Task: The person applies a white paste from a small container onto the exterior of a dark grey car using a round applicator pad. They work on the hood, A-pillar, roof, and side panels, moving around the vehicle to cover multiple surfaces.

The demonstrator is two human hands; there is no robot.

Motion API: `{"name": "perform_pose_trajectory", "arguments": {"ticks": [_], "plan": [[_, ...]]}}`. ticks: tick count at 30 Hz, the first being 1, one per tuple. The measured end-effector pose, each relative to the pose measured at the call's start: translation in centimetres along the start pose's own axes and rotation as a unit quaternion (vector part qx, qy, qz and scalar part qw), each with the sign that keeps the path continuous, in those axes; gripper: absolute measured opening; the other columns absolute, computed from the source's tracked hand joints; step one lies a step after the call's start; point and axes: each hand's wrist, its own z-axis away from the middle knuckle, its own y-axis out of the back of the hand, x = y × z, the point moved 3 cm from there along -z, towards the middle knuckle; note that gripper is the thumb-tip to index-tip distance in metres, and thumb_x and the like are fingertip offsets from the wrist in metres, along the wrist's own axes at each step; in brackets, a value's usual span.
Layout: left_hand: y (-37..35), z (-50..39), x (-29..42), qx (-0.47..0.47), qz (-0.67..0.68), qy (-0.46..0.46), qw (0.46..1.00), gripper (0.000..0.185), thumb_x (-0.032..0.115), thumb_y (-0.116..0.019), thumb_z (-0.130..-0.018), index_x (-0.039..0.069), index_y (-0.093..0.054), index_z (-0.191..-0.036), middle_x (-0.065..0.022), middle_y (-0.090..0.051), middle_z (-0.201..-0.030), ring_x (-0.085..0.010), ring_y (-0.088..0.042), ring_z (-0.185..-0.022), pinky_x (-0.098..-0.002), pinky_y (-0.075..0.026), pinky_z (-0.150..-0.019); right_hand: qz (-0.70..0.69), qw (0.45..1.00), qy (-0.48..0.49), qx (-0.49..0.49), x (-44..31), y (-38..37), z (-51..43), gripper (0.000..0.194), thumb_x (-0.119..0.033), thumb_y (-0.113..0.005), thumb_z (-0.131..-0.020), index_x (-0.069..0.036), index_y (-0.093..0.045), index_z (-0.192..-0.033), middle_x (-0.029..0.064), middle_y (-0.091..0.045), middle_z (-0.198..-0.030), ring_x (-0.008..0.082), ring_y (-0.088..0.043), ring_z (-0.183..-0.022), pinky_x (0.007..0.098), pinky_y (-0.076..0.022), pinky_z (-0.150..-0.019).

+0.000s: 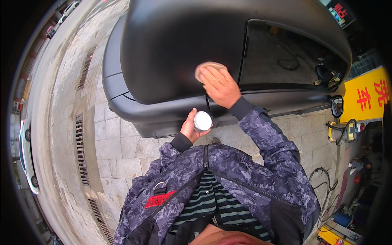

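My left hand (pixel 189 127) holds a small round jar (pixel 202 121), white across its top; I cannot tell whether that is a lid or the contents. Up and to the right, my right hand (pixel 221 87) presses a round, pale pinkish pad (pixel 200 68) against the matte black body panel (pixel 171 55) of a vehicle. Its fingers lie flat over the pad, slightly blurred. Just right of this hand is the dark side window (pixel 291 58), with reflections on it. A panel seam runs down below the pad, close to the jar.
A side mirror (pixel 337 106) sticks out at the vehicle's right end. On the paving (pixel 125 153) stand a yellow-and-black machine (pixel 343 131) and a loose black hose (pixel 326 180). A yellow sign (pixel 364 96) bears red writing. Drain grates (pixel 80 150) and a white car (pixel 27 156) lie left.
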Motion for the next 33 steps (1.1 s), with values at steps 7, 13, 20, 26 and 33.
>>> {"name": "perform_pose_trajectory", "arguments": {"ticks": [7,13,20,26,33], "plan": [[0.4,0.3,-0.1,0.006,0.018,-0.011,1.000,0.069,0.071,-0.053,-0.114,0.010,-0.069,-0.140,-0.0156,-0.081,-0.127,-0.0394,-0.081,-0.116,-0.0504,-0.071,-0.092,0.042,0.987,-0.143,0.062,4.2,2.4,-4.7,0.055,-0.023,-0.081,-0.097,-0.006,-0.072,-0.148,0.0160,-0.063,-0.165,0.0374,-0.055,-0.157,0.0576,-0.0402,-0.129],[-0.3,0.1,0.1,-0.015,0.001,-0.010,1.000,0.069,0.074,-0.054,-0.112,0.012,-0.066,-0.141,-0.0121,-0.081,-0.127,-0.0347,-0.080,-0.116,-0.0491,-0.068,-0.095,-0.017,0.997,0.019,0.069,1.4,3.2,-5.2,0.046,-0.025,-0.080,-0.099,-0.008,-0.077,-0.142,0.0082,-0.068,-0.163,0.0290,-0.059,-0.156,0.0541,-0.0421,-0.129],[0.4,0.4,0.2,0.005,0.015,-0.012,1.000,0.070,0.075,-0.054,-0.111,0.012,-0.067,-0.140,-0.0120,-0.081,-0.127,-0.0329,-0.081,-0.114,-0.0477,-0.067,-0.093,0.053,0.983,-0.109,0.138,4.8,3.1,-10.0,0.051,-0.023,-0.079,-0.098,-0.006,-0.074,-0.146,0.0156,-0.063,-0.167,0.0376,-0.055,-0.157,0.0580,-0.0385,-0.130],[0.0,0.0,0.1,-0.011,0.024,-0.010,1.000,0.067,0.072,-0.055,-0.113,0.012,-0.071,-0.137,-0.0142,-0.082,-0.124,-0.0373,-0.081,-0.114,-0.0500,-0.069,-0.093,-0.024,0.998,0.050,0.012,-0.1,0.3,-4.5,0.046,-0.019,-0.079,-0.097,-0.009,-0.077,-0.142,0.0074,-0.068,-0.161,0.0257,-0.061,-0.152,0.0526,-0.0423,-0.128],[1.1,1.5,0.1,0.010,0.040,-0.022,0.999,0.067,0.072,-0.055,-0.113,0.012,-0.071,-0.136,-0.0128,-0.082,-0.122,-0.0350,-0.082,-0.113,-0.0496,-0.069,-0.094,0.075,0.994,-0.074,0.023,3.1,0.6,-4.4,0.052,-0.015,-0.073,-0.095,-0.004,-0.074,-0.146,0.0167,-0.069,-0.159,0.0363,-0.060,-0.154,0.0578,-0.0407,-0.127]]}}
